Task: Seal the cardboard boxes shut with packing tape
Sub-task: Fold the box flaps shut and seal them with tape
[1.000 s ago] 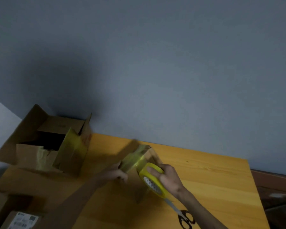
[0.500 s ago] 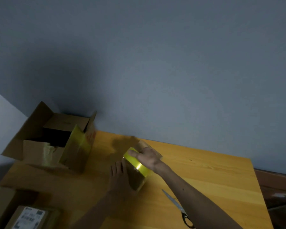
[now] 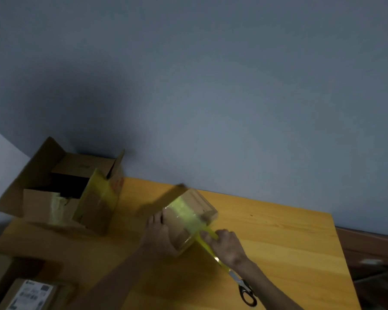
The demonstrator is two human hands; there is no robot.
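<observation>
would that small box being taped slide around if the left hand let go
Likely slides: the small cardboard box sits on a smooth wooden table, left hand braced flat against it while the right hand pulls tape. Probably light; flat sides, so it won't roll.

We see a plain blue-grey wall filling the upper two thirds of the frame, unevenly lit, with a broad dark shadow at centre left. At the far left edge, a paler wall face adjoins it. A yellow-orange wooden table occupies the lower frame, its far edge meeting the wall. At lower right we note a dim brown strip, too dark to identify.
</observation>
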